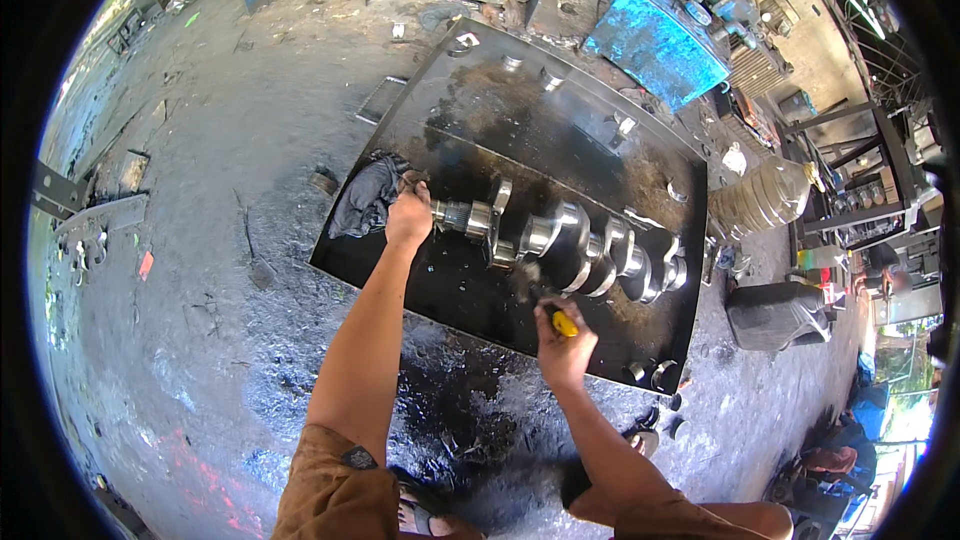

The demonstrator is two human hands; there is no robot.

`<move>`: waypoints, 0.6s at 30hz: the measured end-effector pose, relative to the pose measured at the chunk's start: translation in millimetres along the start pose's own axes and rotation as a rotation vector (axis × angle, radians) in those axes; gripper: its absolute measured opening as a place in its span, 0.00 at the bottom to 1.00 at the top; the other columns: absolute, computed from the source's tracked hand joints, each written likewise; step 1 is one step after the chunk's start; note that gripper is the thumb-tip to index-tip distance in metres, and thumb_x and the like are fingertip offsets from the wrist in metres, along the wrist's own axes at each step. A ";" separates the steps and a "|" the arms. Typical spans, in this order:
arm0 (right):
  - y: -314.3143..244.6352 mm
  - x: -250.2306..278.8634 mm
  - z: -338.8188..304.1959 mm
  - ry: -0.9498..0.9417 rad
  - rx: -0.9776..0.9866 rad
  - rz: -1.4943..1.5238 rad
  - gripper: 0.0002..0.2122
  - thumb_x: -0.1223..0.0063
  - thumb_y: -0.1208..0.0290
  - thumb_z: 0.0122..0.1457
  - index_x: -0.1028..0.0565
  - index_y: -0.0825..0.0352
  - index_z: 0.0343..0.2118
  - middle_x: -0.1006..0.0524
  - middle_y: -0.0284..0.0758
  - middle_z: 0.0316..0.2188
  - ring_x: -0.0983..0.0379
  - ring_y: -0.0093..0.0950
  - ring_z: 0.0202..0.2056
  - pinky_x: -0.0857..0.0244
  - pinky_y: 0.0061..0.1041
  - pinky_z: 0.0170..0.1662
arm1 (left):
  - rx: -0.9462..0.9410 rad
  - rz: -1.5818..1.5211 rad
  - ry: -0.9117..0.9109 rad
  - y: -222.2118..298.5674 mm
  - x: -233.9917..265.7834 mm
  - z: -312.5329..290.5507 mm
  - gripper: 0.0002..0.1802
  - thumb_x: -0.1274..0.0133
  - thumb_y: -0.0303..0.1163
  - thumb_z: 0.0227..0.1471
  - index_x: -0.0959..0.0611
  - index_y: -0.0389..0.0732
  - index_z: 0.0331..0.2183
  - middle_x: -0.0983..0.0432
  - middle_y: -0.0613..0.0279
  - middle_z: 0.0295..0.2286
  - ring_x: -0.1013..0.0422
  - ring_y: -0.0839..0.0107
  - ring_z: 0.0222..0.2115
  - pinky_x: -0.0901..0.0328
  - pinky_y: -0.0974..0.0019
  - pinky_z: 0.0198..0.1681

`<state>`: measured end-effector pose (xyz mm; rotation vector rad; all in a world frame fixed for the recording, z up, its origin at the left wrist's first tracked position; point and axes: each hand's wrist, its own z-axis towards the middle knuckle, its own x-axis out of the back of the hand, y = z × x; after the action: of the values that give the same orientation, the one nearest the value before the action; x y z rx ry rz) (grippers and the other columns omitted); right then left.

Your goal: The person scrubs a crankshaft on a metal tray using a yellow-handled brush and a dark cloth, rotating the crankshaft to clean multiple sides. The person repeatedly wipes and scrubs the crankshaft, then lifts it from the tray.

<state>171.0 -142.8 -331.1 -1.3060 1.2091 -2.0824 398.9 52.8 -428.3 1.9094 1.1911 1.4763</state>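
A shiny steel crankshaft point(568, 245) lies lengthwise across a dark, oily metal tray point(460, 305). My left hand point(408, 217) is closed around the crankshaft's left end. Beside that hand, a crumpled dark cloth point(366, 197) rests in the tray's left corner. In my right hand point(566, 355) is a brush point(566, 324) with a yellow handle; its blurred bristles point up and left, close to the near side of the crankshaft. Whether the bristles touch the metal, I cannot tell. Several curved bearing shells, such as one at the near right corner point(663, 374), lie in the tray.
The tray has low raised walls and stands over an oil-stained floor point(220, 310). Past its right side are a large ribbed plastic bottle point(765, 198) and a dark jerrycan point(775, 316). A blue metal box point(660, 45) stands behind. A long-handled tool point(258, 265) lies at left.
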 end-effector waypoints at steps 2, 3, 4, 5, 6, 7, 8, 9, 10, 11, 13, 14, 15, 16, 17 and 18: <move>9.4 -7.9 -1.3 -0.055 -0.177 -0.088 0.05 0.39 0.76 0.57 0.22 0.68 0.36 0.18 0.41 0.33 0.19 0.28 0.35 0.28 0.26 0.41 | -0.043 0.059 0.033 -1.4 -1.7 0.7 0.25 0.64 0.52 0.65 0.27 0.46 0.53 0.22 0.42 0.34 0.24 0.48 0.33 0.30 0.50 0.35; 13.2 -12.8 4.1 -0.016 -0.087 -0.046 0.05 0.39 0.76 0.57 0.22 0.68 0.36 0.18 0.41 0.32 0.19 0.28 0.34 0.28 0.26 0.40 | -0.062 0.088 0.057 -1.7 -0.9 0.8 0.24 0.63 0.52 0.66 0.29 0.48 0.54 0.20 0.44 0.28 0.21 0.53 0.25 0.27 0.53 0.25; 16.5 -16.2 10.4 0.013 -0.040 -0.020 0.05 0.39 0.75 0.57 0.22 0.67 0.36 0.19 0.41 0.32 0.19 0.28 0.34 0.28 0.26 0.39 | 0.052 -0.007 -0.047 -2.3 -1.1 -1.2 0.28 0.67 0.52 0.65 0.25 0.42 0.52 0.24 0.39 0.46 0.30 0.39 0.49 0.36 0.43 0.53; 18.9 -19.4 18.2 0.031 -0.009 0.003 0.05 0.39 0.74 0.57 0.22 0.67 0.35 0.19 0.41 0.31 0.19 0.29 0.33 0.28 0.26 0.39 | 0.049 -0.012 -0.038 -2.2 0.1 -2.2 0.28 0.67 0.52 0.65 0.25 0.42 0.52 0.24 0.39 0.46 0.30 0.39 0.49 0.36 0.43 0.53; 20.9 -19.7 25.1 0.024 -0.048 -0.002 0.05 0.39 0.73 0.57 0.21 0.66 0.35 0.19 0.41 0.30 0.20 0.30 0.32 0.29 0.27 0.37 | 0.042 -0.016 -0.033 -1.6 0.5 -3.7 0.28 0.67 0.52 0.65 0.25 0.42 0.52 0.24 0.39 0.46 0.30 0.39 0.49 0.36 0.43 0.53; 22.1 -19.2 28.9 0.037 -0.030 0.077 0.05 0.38 0.74 0.57 0.21 0.67 0.35 0.19 0.37 0.27 0.22 0.25 0.30 0.30 0.24 0.36 | 0.031 -0.021 -0.025 -0.2 1.9 -3.8 0.28 0.66 0.52 0.65 0.26 0.42 0.52 0.24 0.39 0.46 0.30 0.39 0.49 0.36 0.43 0.53; 23.5 -16.8 32.7 0.042 -0.176 0.148 0.05 0.38 0.75 0.57 0.21 0.67 0.35 0.20 0.33 0.27 0.24 0.22 0.30 0.30 0.22 0.36 | -0.031 0.042 0.007 0.9 2.8 -4.6 0.26 0.66 0.50 0.65 0.26 0.44 0.53 0.24 0.39 0.46 0.30 0.39 0.49 0.36 0.43 0.53; 24.3 -14.7 32.6 0.041 -0.286 0.284 0.05 0.38 0.76 0.57 0.21 0.68 0.35 0.21 0.30 0.26 0.26 0.18 0.30 0.31 0.21 0.37 | -0.046 0.065 0.023 2.0 3.3 -5.2 0.25 0.66 0.50 0.65 0.26 0.45 0.53 0.24 0.40 0.46 0.30 0.39 0.49 0.36 0.43 0.53; 25.8 -11.4 32.2 0.028 -0.364 0.348 0.06 0.41 0.80 0.60 0.23 0.68 0.39 0.23 0.27 0.31 0.28 0.15 0.32 0.33 0.15 0.34 | -0.060 0.087 0.037 2.6 3.5 -6.2 0.24 0.65 0.49 0.65 0.26 0.46 0.53 0.24 0.40 0.45 0.30 0.39 0.48 0.36 0.43 0.52; 26.8 -9.8 29.1 0.057 -0.317 0.411 0.07 0.42 0.80 0.60 0.24 0.68 0.41 0.24 0.27 0.32 0.29 0.15 0.34 0.32 0.15 0.35 | -0.077 0.106 0.047 3.4 3.4 -6.4 0.23 0.65 0.48 0.65 0.27 0.48 0.53 0.24 0.41 0.45 0.29 0.39 0.48 0.36 0.43 0.52; 29.1 -9.2 24.2 0.065 -0.315 0.428 0.06 0.42 0.81 0.60 0.24 0.68 0.40 0.24 0.27 0.32 0.29 0.15 0.35 0.32 0.15 0.36 | -0.145 0.034 0.076 3.1 3.0 -7.7 0.21 0.65 0.47 0.65 0.26 0.51 0.53 0.22 0.43 0.44 0.29 0.38 0.46 0.36 0.42 0.51; 29.5 -10.8 22.8 0.054 -0.207 0.338 0.06 0.42 0.81 0.60 0.24 0.69 0.39 0.24 0.27 0.31 0.29 0.16 0.34 0.32 0.16 0.35 | -0.142 0.034 0.072 3.1 2.7 -8.0 0.21 0.65 0.47 0.65 0.27 0.51 0.53 0.22 0.43 0.43 0.29 0.38 0.46 0.36 0.42 0.51; 29.4 -13.6 22.5 0.052 -0.169 0.355 0.05 0.40 0.80 0.59 0.23 0.69 0.38 0.24 0.27 0.29 0.30 0.16 0.31 0.33 0.16 0.34 | -0.118 0.044 0.064 3.2 3.2 -7.5 0.21 0.65 0.47 0.65 0.27 0.51 0.53 0.23 0.42 0.43 0.29 0.38 0.46 0.36 0.42 0.51; 27.9 -17.0 22.8 0.024 -0.204 0.205 0.05 0.39 0.79 0.58 0.23 0.68 0.37 0.25 0.27 0.29 0.30 0.15 0.30 0.34 0.16 0.33 | -0.102 0.010 0.038 3.2 3.7 -7.5 0.21 0.65 0.47 0.65 0.27 0.51 0.53 0.23 0.42 0.43 0.29 0.38 0.47 0.36 0.42 0.51; 25.5 -19.0 23.9 -0.024 -0.143 0.138 0.06 0.39 0.79 0.58 0.23 0.68 0.37 0.25 0.26 0.28 0.31 0.15 0.29 0.35 0.16 0.32 | -0.087 -0.024 0.019 3.1 3.9 -8.3 0.21 0.65 0.48 0.65 0.27 0.51 0.53 0.23 0.42 0.43 0.29 0.38 0.47 0.35 0.42 0.51; 21.3 -21.6 25.2 -0.011 -0.246 0.286 0.05 0.38 0.79 0.57 0.23 0.68 0.36 0.25 0.26 0.27 0.31 0.15 0.29 0.35 0.17 0.32 | -0.069 -0.056 0.005 3.1 5.4 -8.3 0.22 0.64 0.48 0.65 0.28 0.51 0.53 0.23 0.41 0.43 0.29 0.38 0.47 0.35 0.42 0.51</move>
<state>201.1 -150.8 -355.4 -1.1613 1.5851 -1.7661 392.6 54.4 -420.3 1.8129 1.1708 1.4742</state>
